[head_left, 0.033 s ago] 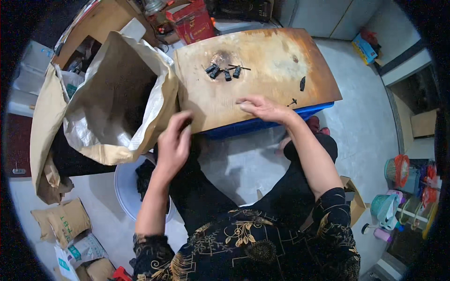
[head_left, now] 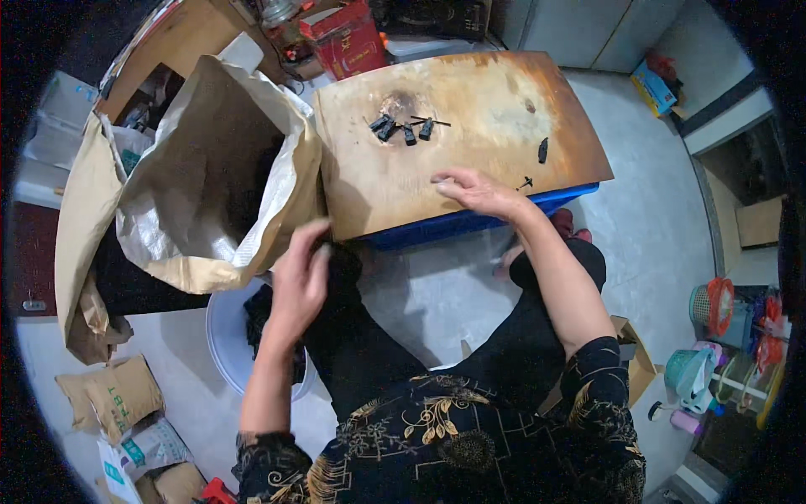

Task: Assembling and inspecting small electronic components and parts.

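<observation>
My right hand [head_left: 480, 194] is over the near edge of the brown board [head_left: 403, 189], thumb and forefinger drawn together; anything between them is too small to make out. My left hand [head_left: 300, 270], a bit blurred, hovers between the open sack [head_left: 281, 181] and the board's near left corner. Its thumb stands apart from the fingers and nothing shows in it. Several small black clip-like parts [head_left: 410, 134] lie grouped toward the board's far left. Another black part [head_left: 542, 151] and a thin black T-shaped piece [head_left: 525, 182] rest near the right side.
Under the board is a blue crate [head_left: 470, 228]. A white bucket [head_left: 220, 336] with dark pieces stands below the sack. Brown packages [head_left: 126, 395] lie on the floor at left; an open cardboard box [head_left: 640, 357] is by my right side. A red box [head_left: 346, 42] stands behind.
My left hand has moved toward me and slightly left, away from the board's edge. The right hand has shifted a little to the right. The black parts lie as before.
</observation>
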